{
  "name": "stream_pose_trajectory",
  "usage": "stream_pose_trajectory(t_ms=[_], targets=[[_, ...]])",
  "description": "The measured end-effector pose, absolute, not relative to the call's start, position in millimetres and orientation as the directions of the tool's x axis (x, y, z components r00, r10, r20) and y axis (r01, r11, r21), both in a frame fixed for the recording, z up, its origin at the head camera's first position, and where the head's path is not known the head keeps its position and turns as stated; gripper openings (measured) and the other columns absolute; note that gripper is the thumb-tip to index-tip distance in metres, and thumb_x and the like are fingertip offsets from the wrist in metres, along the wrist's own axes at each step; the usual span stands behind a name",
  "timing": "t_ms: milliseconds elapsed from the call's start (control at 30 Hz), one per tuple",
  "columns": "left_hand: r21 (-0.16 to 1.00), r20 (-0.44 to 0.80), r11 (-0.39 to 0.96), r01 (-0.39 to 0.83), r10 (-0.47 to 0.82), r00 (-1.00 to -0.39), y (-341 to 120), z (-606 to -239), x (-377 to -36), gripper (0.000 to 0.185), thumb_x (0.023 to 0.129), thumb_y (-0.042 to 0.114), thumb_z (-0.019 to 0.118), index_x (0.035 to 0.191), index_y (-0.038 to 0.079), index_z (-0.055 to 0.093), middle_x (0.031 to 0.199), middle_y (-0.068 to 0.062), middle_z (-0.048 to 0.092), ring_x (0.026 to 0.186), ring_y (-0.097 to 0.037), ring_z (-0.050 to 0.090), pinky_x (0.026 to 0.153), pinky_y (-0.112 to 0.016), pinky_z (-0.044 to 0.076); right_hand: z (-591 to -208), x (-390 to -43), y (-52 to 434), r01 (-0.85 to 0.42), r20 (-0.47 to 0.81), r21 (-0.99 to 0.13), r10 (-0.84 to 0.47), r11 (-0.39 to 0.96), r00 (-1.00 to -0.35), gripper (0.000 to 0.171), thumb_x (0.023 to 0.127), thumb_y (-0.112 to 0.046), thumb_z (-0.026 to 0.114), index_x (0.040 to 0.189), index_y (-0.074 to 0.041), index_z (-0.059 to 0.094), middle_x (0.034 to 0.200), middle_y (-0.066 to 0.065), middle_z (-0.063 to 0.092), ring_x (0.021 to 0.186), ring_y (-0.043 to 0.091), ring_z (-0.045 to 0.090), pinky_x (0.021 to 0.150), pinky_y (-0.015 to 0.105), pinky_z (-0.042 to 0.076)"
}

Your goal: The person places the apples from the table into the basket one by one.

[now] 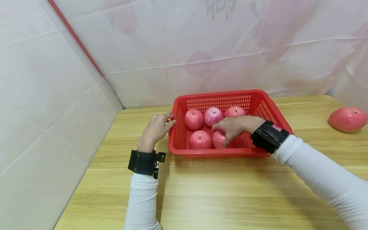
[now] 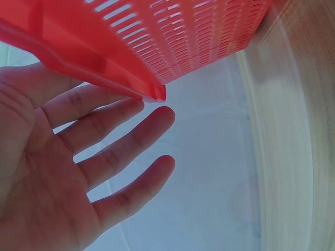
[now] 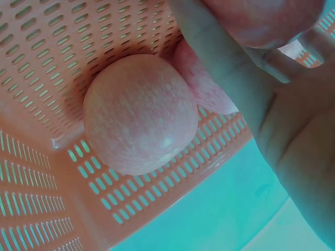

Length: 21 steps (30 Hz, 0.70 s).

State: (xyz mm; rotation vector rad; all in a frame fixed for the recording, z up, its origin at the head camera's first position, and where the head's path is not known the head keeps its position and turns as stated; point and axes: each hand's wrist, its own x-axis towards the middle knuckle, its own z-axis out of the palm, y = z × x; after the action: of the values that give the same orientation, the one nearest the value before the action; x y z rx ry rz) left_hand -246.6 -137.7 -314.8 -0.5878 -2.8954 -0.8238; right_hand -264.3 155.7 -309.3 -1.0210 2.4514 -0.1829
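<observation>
A red perforated plastic basket (image 1: 219,155) stands on the table with several apples in it. My right hand (image 1: 237,126) reaches over the basket's right side and holds an apple (image 1: 218,139) in the front row, thumb on the near side. That apple (image 3: 267,18) shows at the top of the right wrist view, partly hidden by the hand. Beside it sits another front apple (image 1: 200,140); behind are a red apple (image 1: 194,119), a streaked pink one (image 1: 213,116) and a third (image 1: 234,111). My left hand (image 2: 68,141) touches the basket's left rim, its fingers spread and nearly straight.
Another reddish apple (image 1: 348,119), stretched by the lens, lies on the wooden table (image 1: 207,195) at the far right. A printed pale cloth wall (image 1: 172,48) rises behind the basket, and a white cloth wall (image 1: 49,111) borders the left side.
</observation>
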Motion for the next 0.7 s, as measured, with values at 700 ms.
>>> stream_pose_trajectory(t_ms=[700], targets=[[0.517, 0.156, 0.774, 0.366, 0.336, -0.929, -138.9, -316.3, -244.4, 0.043, 0.1, 0.012, 0.065, 0.14, -0.003, 0.058, 0.125, -0.021, 0.068, 0.095, -0.027, 0.072, 0.079, -0.035, 0.059, -306.4, -260.3, 156.3, -0.605, -0.411, -0.324, -0.684, 0.727, -0.602, 0.067, 0.08, -0.025, 0.084, 0.138, -0.005, 0.058, 0.129, 0.014, 0.06, 0.118, 0.032, 0.053, 0.105, 0.054, 0.043]])
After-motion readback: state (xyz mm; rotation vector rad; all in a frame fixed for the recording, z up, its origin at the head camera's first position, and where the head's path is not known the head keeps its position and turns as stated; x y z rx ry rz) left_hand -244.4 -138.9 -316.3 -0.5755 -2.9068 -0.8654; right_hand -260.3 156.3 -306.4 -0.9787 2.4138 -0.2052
